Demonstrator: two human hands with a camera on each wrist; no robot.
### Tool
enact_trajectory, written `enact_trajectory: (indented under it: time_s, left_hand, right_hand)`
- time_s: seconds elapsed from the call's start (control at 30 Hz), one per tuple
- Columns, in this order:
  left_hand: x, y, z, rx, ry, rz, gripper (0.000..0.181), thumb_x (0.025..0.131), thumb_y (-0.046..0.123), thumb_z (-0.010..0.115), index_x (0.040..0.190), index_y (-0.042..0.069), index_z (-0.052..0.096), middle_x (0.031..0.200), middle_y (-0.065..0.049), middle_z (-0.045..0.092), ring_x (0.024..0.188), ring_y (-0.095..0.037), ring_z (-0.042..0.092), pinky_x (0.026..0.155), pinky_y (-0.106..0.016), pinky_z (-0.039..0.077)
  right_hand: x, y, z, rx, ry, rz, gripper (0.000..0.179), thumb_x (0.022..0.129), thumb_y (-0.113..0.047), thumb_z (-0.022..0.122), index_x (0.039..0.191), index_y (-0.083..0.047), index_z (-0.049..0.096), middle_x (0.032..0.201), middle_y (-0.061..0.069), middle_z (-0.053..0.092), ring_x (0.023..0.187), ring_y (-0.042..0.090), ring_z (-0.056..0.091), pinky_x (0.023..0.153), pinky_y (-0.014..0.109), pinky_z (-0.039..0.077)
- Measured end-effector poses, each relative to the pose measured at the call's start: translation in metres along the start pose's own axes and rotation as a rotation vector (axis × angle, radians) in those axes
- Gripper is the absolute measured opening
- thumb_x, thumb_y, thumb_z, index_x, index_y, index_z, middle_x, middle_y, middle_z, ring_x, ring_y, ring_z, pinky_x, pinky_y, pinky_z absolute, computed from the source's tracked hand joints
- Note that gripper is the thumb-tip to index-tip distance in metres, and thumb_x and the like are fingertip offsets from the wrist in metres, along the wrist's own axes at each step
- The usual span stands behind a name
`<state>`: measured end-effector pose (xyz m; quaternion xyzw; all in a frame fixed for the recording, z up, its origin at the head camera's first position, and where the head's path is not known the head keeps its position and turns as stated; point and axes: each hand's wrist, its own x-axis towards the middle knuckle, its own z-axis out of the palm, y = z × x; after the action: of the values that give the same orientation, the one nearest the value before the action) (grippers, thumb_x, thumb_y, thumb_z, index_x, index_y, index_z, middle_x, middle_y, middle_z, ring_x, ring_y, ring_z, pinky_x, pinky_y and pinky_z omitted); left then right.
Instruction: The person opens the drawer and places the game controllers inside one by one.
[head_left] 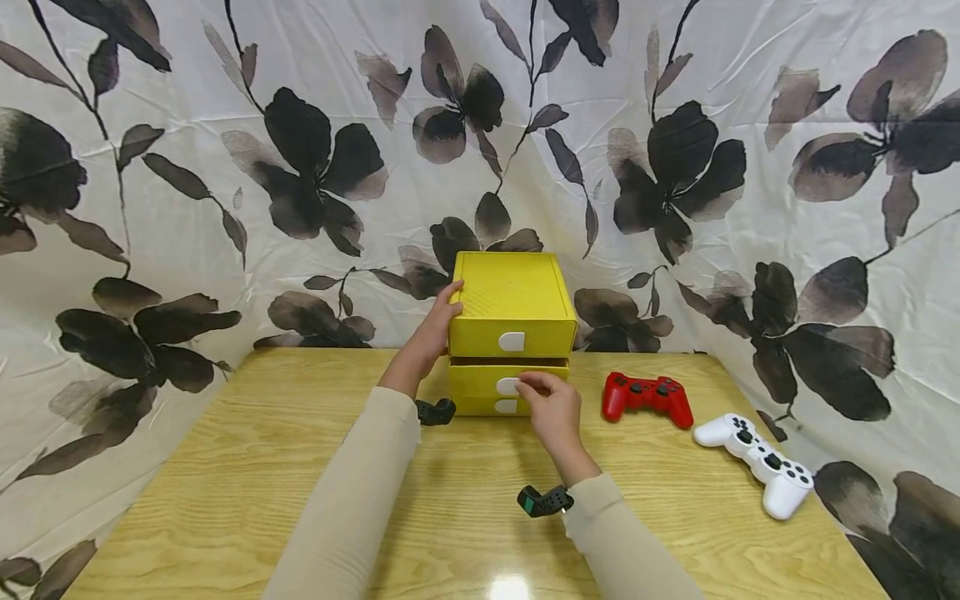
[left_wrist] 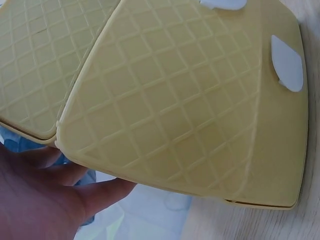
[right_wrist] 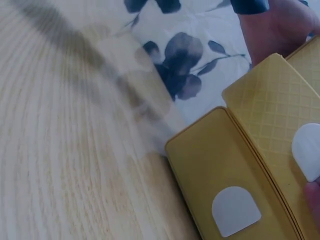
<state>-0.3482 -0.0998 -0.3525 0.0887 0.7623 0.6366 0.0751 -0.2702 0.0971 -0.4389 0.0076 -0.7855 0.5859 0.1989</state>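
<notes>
Left hand [head_left: 435,329] lies flat against the yellow drawer box [head_left: 512,300] at the tabletop's far edge, gripping nothing; right hand [head_left: 553,408] pinches the middle drawer's white tab [head_left: 507,386]

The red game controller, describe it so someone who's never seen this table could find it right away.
Start at the yellow drawer box standing at the back middle of the wooden table. Just to its right, flat on the tabletop, lies the red game controller. A second controller lies farther right and nearer the front, but that one is white; this one is bright red with dark buttons.
</notes>
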Motion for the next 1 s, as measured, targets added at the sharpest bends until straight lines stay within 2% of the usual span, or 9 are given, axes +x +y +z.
enact_trajectory:
  time_s: [0.27, 0.6, 0.87, 1.0]
  left_hand:
    - [0.001, -0.001, -0.003, 0.008, -0.013, -0.002, 0.044, 0.093, 0.041, 0.030, 0.136, 0.048, 0.021, 0.152, 0.007, 0.004, 0.138, -0.028, 0.016, 0.097, -0.066, 0.026]
    - [0.000, -0.002, -0.008, 0.030, -0.043, -0.010, 0.044, 0.092, 0.046, 0.032, 0.135, 0.050, 0.021, 0.152, 0.009, 0.002, 0.139, -0.026, 0.015, 0.097, -0.065, 0.029]
    - [0.003, -0.003, -0.013, 0.044, -0.111, -0.028, 0.049, 0.092, 0.053, 0.033, 0.137, 0.050, 0.014, 0.152, 0.011, -0.006, 0.140, -0.026, 0.009, 0.096, -0.068, 0.026]
    - [0.004, -0.004, -0.014, 0.051, -0.124, -0.035, 0.050, 0.091, 0.055, 0.034, 0.136, 0.053, 0.012, 0.152, 0.012, -0.007, 0.141, -0.026, 0.008, 0.096, -0.067, 0.026]
  right_hand:
    - [-0.006, -0.003, -0.003, 0.013, -0.021, 0.006, 0.010, 0.076, -0.021, 0.073, 0.085, -0.017, 0.072, 0.082, 0.002, 0.070, 0.071, 0.013, 0.060, 0.055, 0.021, 0.046]
    - [-0.017, -0.004, -0.008, 0.014, -0.032, 0.028, 0.009, 0.076, -0.019, 0.073, 0.085, -0.018, 0.071, 0.082, 0.001, 0.070, 0.071, 0.012, 0.061, 0.056, 0.020, 0.047]
    - [-0.028, -0.007, -0.012, 0.007, -0.030, 0.030, 0.010, 0.075, -0.022, 0.073, 0.085, -0.019, 0.072, 0.083, 0.000, 0.070, 0.071, 0.010, 0.060, 0.056, 0.020, 0.046]
    - [-0.033, -0.009, -0.014, 0.013, -0.038, 0.048, 0.010, 0.075, -0.021, 0.074, 0.084, -0.020, 0.071, 0.083, -0.001, 0.069, 0.073, 0.011, 0.060, 0.058, 0.020, 0.048]
